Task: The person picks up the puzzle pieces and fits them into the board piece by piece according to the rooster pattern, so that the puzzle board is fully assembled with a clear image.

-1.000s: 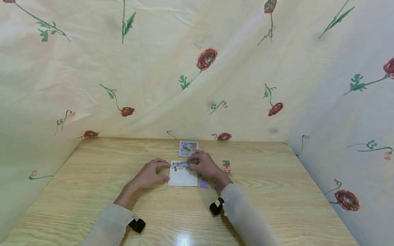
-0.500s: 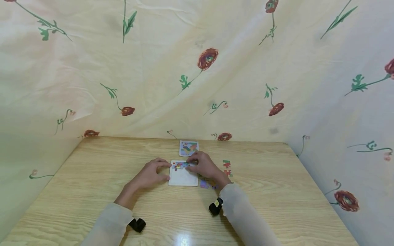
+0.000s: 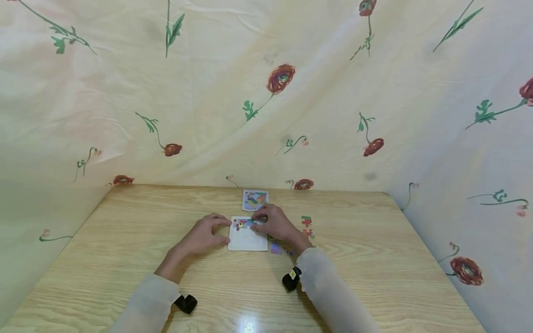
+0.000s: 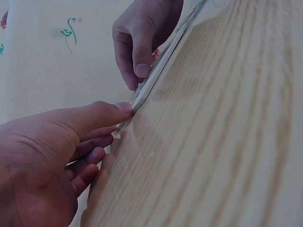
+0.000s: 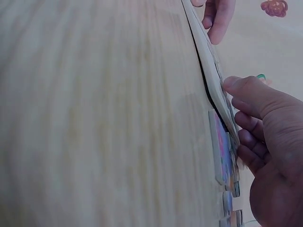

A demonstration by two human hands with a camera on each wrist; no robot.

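Loose pieces [image 3: 276,249] are lying right of the tray [image 3: 245,242]. The left hand [image 3: 205,235] is resting spread along its left edge; the right hand [image 3: 275,223] is touching joined pieces [image 3: 241,225] at its far side, any pinch unclear. Pressing flat, tray braced, should help. A card [image 3: 255,200] is lying beyond it.

Wood tbl [image 3: 395,240] w/ puzzle tray [image 3: 247,241], pcs [image 3: 306,221], card [image 3: 255,200]

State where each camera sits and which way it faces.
Head: on the person's head, facing forward and down at the puzzle board; left hand, right hand and sleeves show.
Left wrist: on that wrist, looking past its hand at the board; both hands show.
Right wrist: likewise, toward board and loose pieces; both hands show.
The wrist views share the board's edge.
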